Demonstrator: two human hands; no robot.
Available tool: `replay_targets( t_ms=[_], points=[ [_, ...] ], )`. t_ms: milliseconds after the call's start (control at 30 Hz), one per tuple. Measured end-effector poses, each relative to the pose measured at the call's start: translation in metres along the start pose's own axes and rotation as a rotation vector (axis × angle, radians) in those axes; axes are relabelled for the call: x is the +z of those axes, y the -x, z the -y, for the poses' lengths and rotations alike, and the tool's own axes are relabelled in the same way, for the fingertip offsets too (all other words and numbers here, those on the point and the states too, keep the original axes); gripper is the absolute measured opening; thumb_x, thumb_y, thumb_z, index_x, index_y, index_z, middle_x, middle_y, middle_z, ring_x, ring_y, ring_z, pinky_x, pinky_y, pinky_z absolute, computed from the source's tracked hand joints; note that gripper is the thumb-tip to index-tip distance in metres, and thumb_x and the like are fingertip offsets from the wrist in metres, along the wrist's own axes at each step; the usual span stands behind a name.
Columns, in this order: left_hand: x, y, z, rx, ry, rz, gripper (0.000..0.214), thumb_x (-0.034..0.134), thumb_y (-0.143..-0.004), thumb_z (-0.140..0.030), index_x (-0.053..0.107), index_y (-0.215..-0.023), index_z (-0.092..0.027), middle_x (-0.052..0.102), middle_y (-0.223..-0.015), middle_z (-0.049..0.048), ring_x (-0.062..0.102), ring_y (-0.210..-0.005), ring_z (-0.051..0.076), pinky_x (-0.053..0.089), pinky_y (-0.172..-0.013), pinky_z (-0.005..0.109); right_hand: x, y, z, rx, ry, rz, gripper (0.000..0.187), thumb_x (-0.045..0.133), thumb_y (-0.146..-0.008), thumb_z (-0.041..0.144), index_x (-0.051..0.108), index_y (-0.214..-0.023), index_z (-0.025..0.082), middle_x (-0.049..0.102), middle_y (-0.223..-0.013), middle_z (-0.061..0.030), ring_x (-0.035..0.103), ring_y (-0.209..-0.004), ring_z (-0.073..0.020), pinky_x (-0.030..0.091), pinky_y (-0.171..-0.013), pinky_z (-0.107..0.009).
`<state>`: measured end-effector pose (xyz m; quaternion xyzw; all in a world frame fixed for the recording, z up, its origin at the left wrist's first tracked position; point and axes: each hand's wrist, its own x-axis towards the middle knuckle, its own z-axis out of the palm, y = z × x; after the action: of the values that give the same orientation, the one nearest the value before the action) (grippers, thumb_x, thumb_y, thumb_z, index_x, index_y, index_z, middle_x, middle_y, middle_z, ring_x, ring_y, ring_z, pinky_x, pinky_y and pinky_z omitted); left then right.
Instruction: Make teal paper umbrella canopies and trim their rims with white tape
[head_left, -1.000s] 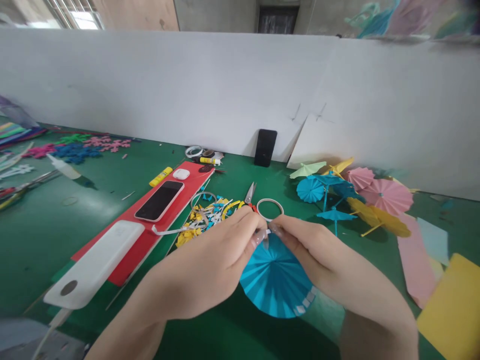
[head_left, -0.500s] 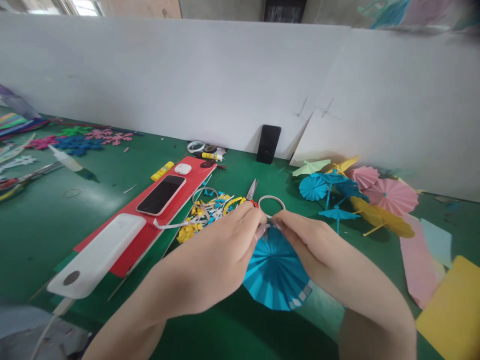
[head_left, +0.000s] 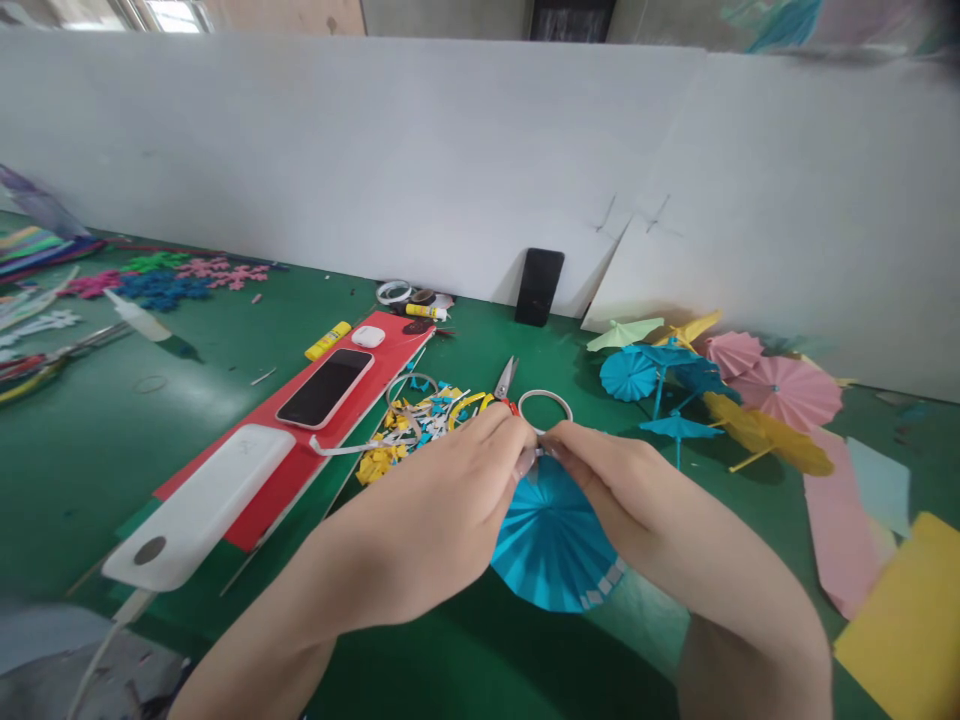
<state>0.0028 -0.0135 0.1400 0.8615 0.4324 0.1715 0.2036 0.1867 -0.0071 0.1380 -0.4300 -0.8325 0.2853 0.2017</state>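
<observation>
A blue pleated paper fan hangs between my hands above the green table. My left hand pinches its top point from the left. From the right, my right hand pinches the same spot, fingertips meeting those of the left. Small white tape pieces line the fan's lower right edge. Just beyond my fingers lie a white tape ring and red-handled scissors.
Finished paper umbrellas are piled at the right, with pink and yellow paper sheets nearer. A phone, earbud case and power bank rest on a red sheet at left. Paper scraps, a glue stick and a white wall board lie behind.
Both hands and the fan have shifted slightly up and to the right; the pinch at the fan's top has tightened. The view has drifted a little.
</observation>
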Motion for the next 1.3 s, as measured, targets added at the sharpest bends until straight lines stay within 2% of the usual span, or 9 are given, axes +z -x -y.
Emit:
replay_targets(
  t_ms=[300,400,533,700,800,900,1067,1300],
  points=[
    [0.004,0.0,0.003,-0.011,-0.058,-0.012,0.018,0.033,-0.09,-0.009,0.036,-0.078,-0.022,0.044,-0.078,-0.001,0.044,-0.062,0.014,0.036,-0.056,0.028,0.001,0.001,0.001,0.023,0.019,0.01,0.023,0.033,-0.091,0.006,0.038,-0.077,0.022,0.048,-0.069,0.0037,0.045,-0.059,-0.0125,0.036,-0.055,-0.024],
    [0.008,0.002,0.006,-0.007,-0.092,-0.02,0.016,0.032,-0.091,-0.01,0.039,-0.082,-0.022,0.046,-0.081,0.0003,0.048,-0.07,0.016,0.04,-0.061,0.03,0.002,0.002,0.001,0.034,0.047,0.01,0.023,0.031,-0.092,0.006,0.037,-0.076,0.022,0.047,-0.069,0.0033,0.044,-0.058,-0.013,0.036,-0.055,-0.025],
    [0.015,0.004,0.009,0.066,-0.271,-0.045,0.02,0.03,-0.09,-0.007,0.044,-0.094,-0.02,0.048,-0.091,0.0042,0.049,-0.087,0.021,0.043,-0.075,0.036,0.002,0.001,0.001,0.034,0.082,0.012,0.023,0.029,-0.091,0.005,0.038,-0.077,0.022,0.047,-0.07,0.0025,0.045,-0.058,-0.0135,0.037,-0.054,-0.025],
    [0.018,0.003,0.007,0.202,-0.559,-0.069,0.025,0.026,-0.09,-0.007,0.048,-0.099,-0.014,0.05,-0.095,0.0099,0.051,-0.09,0.025,0.045,-0.077,0.039,0.003,-0.003,0.002,0.028,0.114,-0.007,0.023,0.029,-0.09,0.005,0.037,-0.077,0.022,0.048,-0.071,0.0018,0.046,-0.058,-0.0137,0.038,-0.054,-0.025],
    [0.016,0.002,0.006,0.278,-0.664,-0.061,0.037,0.015,-0.091,-0.006,0.05,-0.102,-0.011,0.052,-0.097,0.0133,0.052,-0.096,0.029,0.046,-0.075,0.042,0.004,-0.004,0.001,0.017,0.138,-0.027,0.023,0.029,-0.09,0.005,0.038,-0.078,0.022,0.049,-0.071,0.0013,0.046,-0.057,-0.0139,0.038,-0.053,-0.025],
    [0.011,0.001,0.004,0.231,-0.608,-0.054,0.039,0.011,-0.093,-0.009,0.05,-0.096,-0.014,0.053,-0.093,0.0103,0.054,-0.091,0.026,0.048,-0.069,0.039,0.004,-0.003,0.002,0.018,0.162,-0.039,0.023,0.029,-0.09,0.005,0.042,-0.08,0.021,0.05,-0.072,0.001,0.047,-0.057,-0.0141,0.039,-0.053,-0.025],
    [0.006,-0.002,0.0,0.117,-0.378,-0.091,0.021,0.024,-0.097,-0.02,0.044,-0.092,-0.017,0.051,-0.085,0.0037,0.054,-0.077,0.019,0.047,-0.062,0.032,0.003,0.0,0.001,0.001,0.14,-0.057,0.022,0.032,-0.091,0.005,0.044,-0.084,0.022,0.052,-0.073,0.0028,0.048,-0.058,-0.0129,0.037,-0.053,-0.024],
    [0.004,0.0,-0.003,0.078,-0.279,-0.066,0.02,0.029,-0.098,-0.031,0.042,-0.095,-0.016,0.05,-0.088,0.0042,0.054,-0.077,0.019,0.044,-0.061,0.032,-0.001,0.002,-0.001,0.0,0.086,-0.059,0.022,0.035,-0.091,0.004,0.043,-0.083,0.023,0.049,-0.069,0.0061,0.044,-0.057,-0.0103,0.034,-0.052,-0.022]
  ],
)
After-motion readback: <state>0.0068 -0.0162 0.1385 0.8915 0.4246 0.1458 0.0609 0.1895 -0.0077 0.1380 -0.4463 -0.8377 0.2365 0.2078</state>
